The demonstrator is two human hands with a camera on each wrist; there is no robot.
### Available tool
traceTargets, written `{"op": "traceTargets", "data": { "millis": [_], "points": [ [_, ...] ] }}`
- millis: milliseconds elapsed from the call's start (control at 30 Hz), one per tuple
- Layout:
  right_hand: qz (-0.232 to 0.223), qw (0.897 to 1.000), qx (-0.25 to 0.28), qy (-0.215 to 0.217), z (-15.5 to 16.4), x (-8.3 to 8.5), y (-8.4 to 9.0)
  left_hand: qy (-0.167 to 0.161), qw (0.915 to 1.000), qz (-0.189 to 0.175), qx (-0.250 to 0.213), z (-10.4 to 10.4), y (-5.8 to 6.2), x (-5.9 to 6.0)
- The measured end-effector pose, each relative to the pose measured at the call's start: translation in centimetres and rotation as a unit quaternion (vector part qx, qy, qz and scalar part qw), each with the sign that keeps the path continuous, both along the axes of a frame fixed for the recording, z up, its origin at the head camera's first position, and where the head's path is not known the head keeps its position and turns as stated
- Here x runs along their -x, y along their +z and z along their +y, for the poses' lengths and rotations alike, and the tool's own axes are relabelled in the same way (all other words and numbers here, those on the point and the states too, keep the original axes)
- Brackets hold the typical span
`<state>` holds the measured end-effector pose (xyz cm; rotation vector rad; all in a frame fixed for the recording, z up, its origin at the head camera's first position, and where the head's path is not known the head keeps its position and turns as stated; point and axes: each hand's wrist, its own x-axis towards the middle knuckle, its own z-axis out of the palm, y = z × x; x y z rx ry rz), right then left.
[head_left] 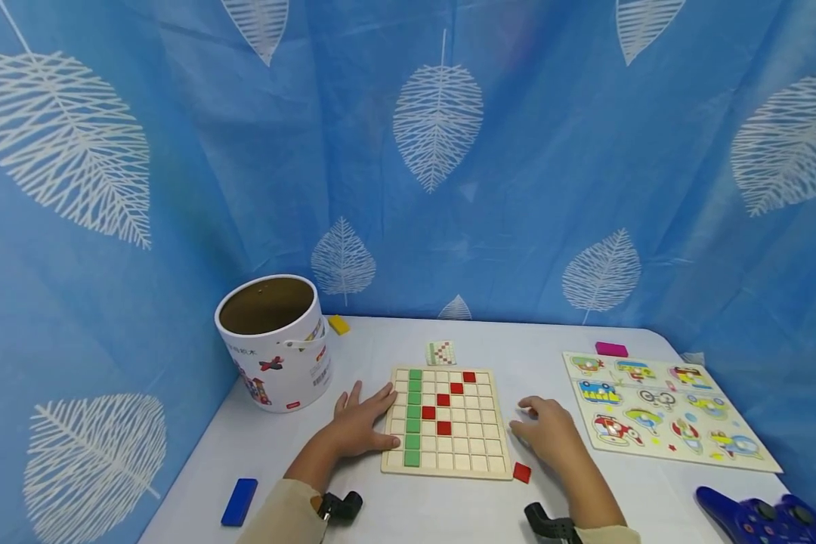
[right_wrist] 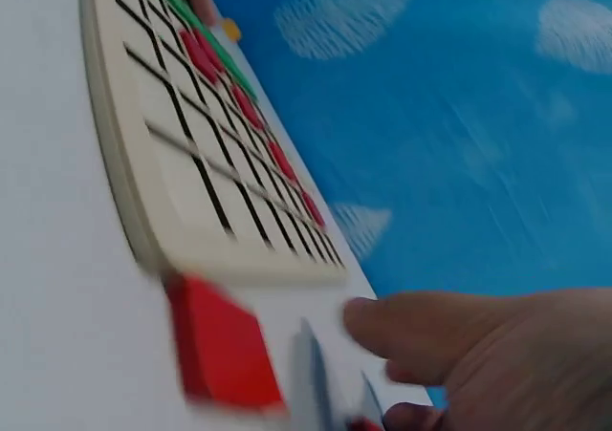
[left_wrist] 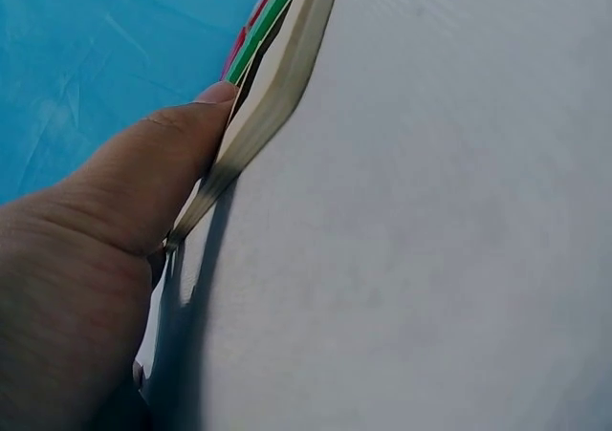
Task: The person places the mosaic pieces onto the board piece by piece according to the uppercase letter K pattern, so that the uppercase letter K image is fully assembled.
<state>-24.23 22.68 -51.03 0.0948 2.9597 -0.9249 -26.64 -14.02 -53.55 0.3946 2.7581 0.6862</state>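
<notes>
A square wooden grid board lies mid-table, with a column of green tiles on its left side. Several red tiles sit in its cells, mostly on a diagonal. My left hand is spread at the board's left edge, its thumb touching the rim. To the right of the board, my right hand hovers with loosely bent fingers, thumb and fingertip apart. A loose red tile lies by the board's lower right corner. Near the right fingertips shows a small red piece, mostly out of frame.
Behind the board lies a small pattern card. A white bucket stands back left, near a yellow block. A blue block lies front left. At right are a picture puzzle board, a magenta block and a blue game controller.
</notes>
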Motion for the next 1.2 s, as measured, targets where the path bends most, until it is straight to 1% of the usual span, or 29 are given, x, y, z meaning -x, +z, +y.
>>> {"op": "traceTargets", "data": {
  "millis": [100, 200, 300, 433, 500, 600, 667, 767, 900, 967, 1033, 1133, 1200],
  "points": [
    [-0.029, 0.999, -0.037, -0.007, 2.5, -0.7, -0.2, -0.002, 1.0, 0.0, 0.002, -0.1, 0.0, -0.2],
    [-0.029, 0.999, -0.039, 0.003, 3.7, -1.1, -0.4, 0.0, 1.0, 0.002, 0.0, -0.1, 0.0, -0.3],
    [-0.028, 0.999, -0.031, 0.006, 3.9, -1.2, -0.4, 0.004, 1.0, 0.004, -0.004, -0.1, 0.0, -0.4],
    [-0.035, 0.999, -0.025, -0.002, 3.8, -1.2, -0.4, 0.003, 1.0, 0.002, -0.006, -0.1, 0.0, -0.4],
    [-0.026, 0.999, -0.027, -0.007, 3.4, -1.2, -0.4, 0.001, 1.0, 0.0, -0.004, -0.1, 0.0, -0.4],
    [0.004, 1.0, -0.023, -0.007, 1.9, -1.4, 0.0, 0.0, 1.0, -0.002, -0.002, -0.2, -0.1, -0.4],
    [0.02, 1.0, -0.011, 0.0, 0.0, -1.6, 0.4, -0.001, 1.0, -0.002, -0.001, -0.2, -0.1, -0.4],
    [0.033, 0.998, 0.019, 0.04, -3.4, -2.0, 0.9, 0.0, 1.0, 0.0, -0.002, -0.2, -0.1, -0.3],
    [0.043, 0.993, 0.029, 0.107, -7.0, -2.3, 0.6, 0.001, 1.0, 0.006, 0.001, -0.3, -0.2, -0.2],
    [0.046, 0.991, 0.016, 0.126, -8.0, -2.3, 0.3, 0.001, 1.0, 0.008, 0.002, -0.2, -0.3, -0.1],
    [0.049, 0.99, 0.004, 0.135, -8.5, -2.3, 0.1, 0.0, 1.0, 0.007, 0.003, -0.1, -0.2, 0.0],
    [0.056, 0.989, -0.014, 0.139, -8.9, -2.2, -0.2, 0.001, 1.0, 0.004, 0.005, 0.0, -0.2, 0.1],
    [0.059, 0.989, -0.016, 0.137, -8.9, -2.2, -0.4, 0.002, 1.0, 0.002, 0.004, 0.1, -0.2, 0.0]
  ]
}}
